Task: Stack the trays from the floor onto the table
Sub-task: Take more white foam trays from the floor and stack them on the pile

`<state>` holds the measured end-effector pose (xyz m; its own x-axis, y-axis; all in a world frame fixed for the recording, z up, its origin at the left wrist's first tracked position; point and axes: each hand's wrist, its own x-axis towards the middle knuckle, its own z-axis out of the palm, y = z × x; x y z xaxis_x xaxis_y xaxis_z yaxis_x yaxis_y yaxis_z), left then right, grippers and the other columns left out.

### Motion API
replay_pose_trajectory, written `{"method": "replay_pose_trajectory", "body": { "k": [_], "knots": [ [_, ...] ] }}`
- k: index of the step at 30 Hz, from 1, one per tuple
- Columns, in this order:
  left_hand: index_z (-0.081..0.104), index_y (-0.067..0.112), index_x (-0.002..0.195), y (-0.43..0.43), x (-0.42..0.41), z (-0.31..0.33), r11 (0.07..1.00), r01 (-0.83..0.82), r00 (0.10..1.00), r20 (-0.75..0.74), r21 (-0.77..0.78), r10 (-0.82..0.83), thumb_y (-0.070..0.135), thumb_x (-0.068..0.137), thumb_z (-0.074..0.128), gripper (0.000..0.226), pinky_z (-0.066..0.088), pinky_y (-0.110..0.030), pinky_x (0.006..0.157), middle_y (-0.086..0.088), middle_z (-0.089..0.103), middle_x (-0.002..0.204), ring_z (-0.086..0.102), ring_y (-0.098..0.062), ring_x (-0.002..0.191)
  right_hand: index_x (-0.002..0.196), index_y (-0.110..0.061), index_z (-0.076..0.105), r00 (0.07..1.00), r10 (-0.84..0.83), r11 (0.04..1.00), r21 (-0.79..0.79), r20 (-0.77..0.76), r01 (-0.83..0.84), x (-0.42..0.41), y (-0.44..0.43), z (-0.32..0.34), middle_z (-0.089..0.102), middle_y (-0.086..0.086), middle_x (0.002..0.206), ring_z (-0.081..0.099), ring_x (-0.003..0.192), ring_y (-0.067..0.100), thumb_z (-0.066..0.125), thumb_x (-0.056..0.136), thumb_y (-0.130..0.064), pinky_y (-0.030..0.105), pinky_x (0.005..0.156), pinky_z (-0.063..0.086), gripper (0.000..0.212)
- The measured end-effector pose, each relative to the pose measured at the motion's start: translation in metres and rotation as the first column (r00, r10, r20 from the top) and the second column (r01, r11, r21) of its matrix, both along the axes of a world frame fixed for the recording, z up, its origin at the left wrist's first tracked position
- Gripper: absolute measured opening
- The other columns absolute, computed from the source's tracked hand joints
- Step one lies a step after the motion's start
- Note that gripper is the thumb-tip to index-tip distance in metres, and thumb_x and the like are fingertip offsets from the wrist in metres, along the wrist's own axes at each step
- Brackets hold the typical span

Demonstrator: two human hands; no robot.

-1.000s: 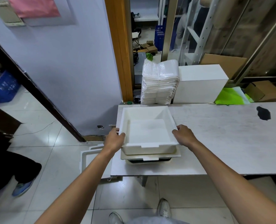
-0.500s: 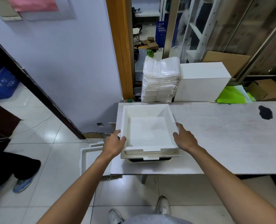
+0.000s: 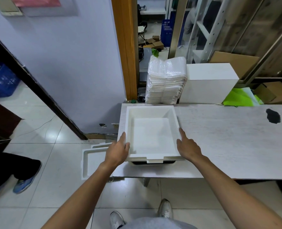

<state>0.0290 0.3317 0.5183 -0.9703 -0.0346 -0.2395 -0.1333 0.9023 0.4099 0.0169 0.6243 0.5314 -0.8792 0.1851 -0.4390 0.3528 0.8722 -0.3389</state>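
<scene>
The top tray is nested on the lower tray at centre frame, near the worktop's left end. It is touched at its sides by the left hand and right hand, fingers straight, nothing gripped. The pile could be skewed toward that edge by an uneven nudge.

top tray on table | left hand, right hand – touching its sides | floor trays – maybe two
</scene>
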Motion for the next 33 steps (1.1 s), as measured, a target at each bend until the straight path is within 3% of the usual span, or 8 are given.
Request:
{"method": "replay_pose_trajectory", "body": {
  "k": [4,9,12,17,23,29,33],
  "knots": [
    [0.019,0.021,0.158,0.001,0.0,0.002,0.998,0.027,1.0,0.018,-0.058,-0.026,0.033,0.105,0.034,0.056,0.05,-0.044,0.083,-0.016,0.067,0.118,0.06,-0.037,0.108,0.16,-0.036,0.003,1.0,0.011,0.999,0.043,0.003,-0.011,0.002,-0.001,-0.003,0.056,0.002,0.078,0.054,0.069,0.021,0.027,0.105,-0.033,0.035,0.066,0.043,0.06],
    [0.017,0.014,0.157,0.001,-0.001,-0.001,0.959,0.119,0.992,-0.002,-0.256,-0.124,0.033,0.105,0.031,0.057,0.039,-0.037,0.062,-0.019,0.07,0.1,0.065,-0.039,0.087,0.161,-0.031,0.0,0.999,0.051,0.992,0.114,-0.005,-0.05,0.002,-0.004,-0.005,0.052,0.001,0.074,0.054,0.069,0.024,0.027,0.106,-0.031,0.036,0.067,0.043,0.061],
    [0.016,0.012,0.158,0.002,-0.001,-0.003,0.932,0.146,0.988,0.006,-0.33,-0.153,0.034,0.105,0.03,0.059,0.038,-0.038,0.062,-0.019,0.071,0.099,0.066,-0.039,0.087,0.161,-0.025,-0.002,0.997,0.074,0.986,0.153,-0.013,-0.071,0.001,-0.005,-0.008,0.054,0.004,0.079,0.054,0.071,0.026,0.028,0.106,-0.027,0.035,0.067,0.042,0.063],
    [0.014,0.012,0.159,0.003,-0.002,0.0,0.924,0.16,0.987,0.038,-0.348,-0.157,0.035,0.106,0.03,0.06,0.042,-0.038,0.067,-0.019,0.069,0.107,0.066,-0.037,0.094,0.16,-0.015,-0.008,0.996,0.085,0.969,0.233,-0.004,-0.082,-0.001,-0.008,-0.008,0.055,0.003,0.083,0.051,0.067,0.022,0.035,0.101,-0.015,0.032,0.061,0.04,0.073],
    [0.012,0.01,0.159,0.004,-0.001,-0.004,0.906,0.181,0.983,0.047,-0.383,-0.176,0.035,0.106,0.029,0.061,0.046,-0.037,0.067,-0.014,0.071,0.103,0.067,-0.032,0.089,0.159,-0.006,-0.011,0.996,0.089,0.964,0.25,0.026,-0.093,-0.003,-0.009,-0.008,0.041,-0.001,0.067,0.039,0.054,0.014,0.04,0.096,-0.009,0.031,0.059,0.04,0.081],
    [0.008,0.008,0.16,0.006,0.0,-0.008,0.89,0.19,0.981,0.043,-0.414,-0.19,0.034,0.107,0.028,0.062,0.043,-0.035,0.063,-0.011,0.071,0.098,0.067,-0.028,0.084,0.159,-0.01,-0.012,0.993,0.119,0.963,0.247,-0.018,-0.111,0.001,-0.006,-0.016,0.054,0.003,0.084,0.052,0.07,0.022,0.037,0.1,-0.013,0.032,0.063,0.041,0.077],
    [0.006,0.007,0.16,0.007,0.001,-0.008,0.897,0.173,0.985,0.056,-0.407,-0.165,0.033,0.107,0.028,0.063,0.043,-0.035,0.062,-0.011,0.07,0.097,0.062,-0.027,0.078,0.159,-0.01,-0.012,0.992,0.127,0.956,0.268,-0.003,-0.121,0.001,-0.008,-0.016,0.052,0.003,0.084,0.046,0.062,0.017,0.039,0.098,-0.011,0.031,0.062,0.039,0.08]
  ]
}}
